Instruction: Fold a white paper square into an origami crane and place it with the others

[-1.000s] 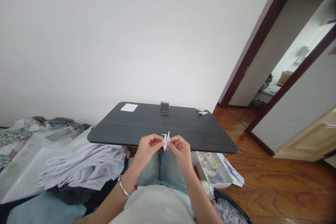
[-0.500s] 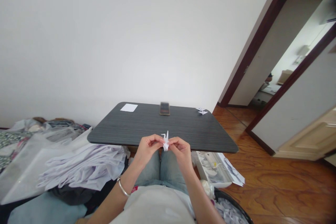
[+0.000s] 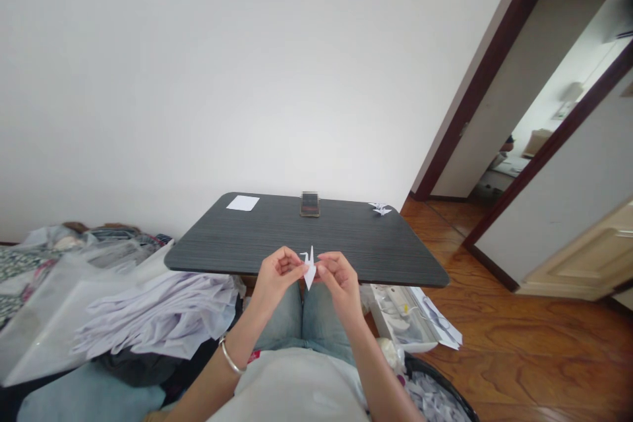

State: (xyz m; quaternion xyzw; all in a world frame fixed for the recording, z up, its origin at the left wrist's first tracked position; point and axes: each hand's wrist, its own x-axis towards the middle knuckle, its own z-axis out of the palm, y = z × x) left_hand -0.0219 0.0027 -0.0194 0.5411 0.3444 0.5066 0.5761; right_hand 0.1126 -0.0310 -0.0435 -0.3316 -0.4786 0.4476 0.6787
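Observation:
A small white paper crane (image 3: 309, 274) is held up over the near edge of the dark table. Its thin neck and tail points stick upward, and a folded wing hangs down. My left hand (image 3: 281, 275) pinches it from the left between thumb and fingers. My right hand (image 3: 340, 278) is at the crane's right edge with curled fingers, the fingertips meeting the paper. Farther off, finished-looking paper cranes (image 3: 380, 210) sit at the table's far right corner. White square paper (image 3: 242, 203) lies at the far left.
The dark table (image 3: 257, 231) stands against a white wall. A small phone-like device (image 3: 310, 204) leans at its back middle. Left of me are piled white cloths (image 3: 163, 310). On the right are a white box of items (image 3: 403, 323) and a black-rimmed container of paper pieces (image 3: 432, 399).
The crane has turned slightly, so a wing now points down more plainly. My right fingers have loosened and spread a little; my left hand keeps its pinch.

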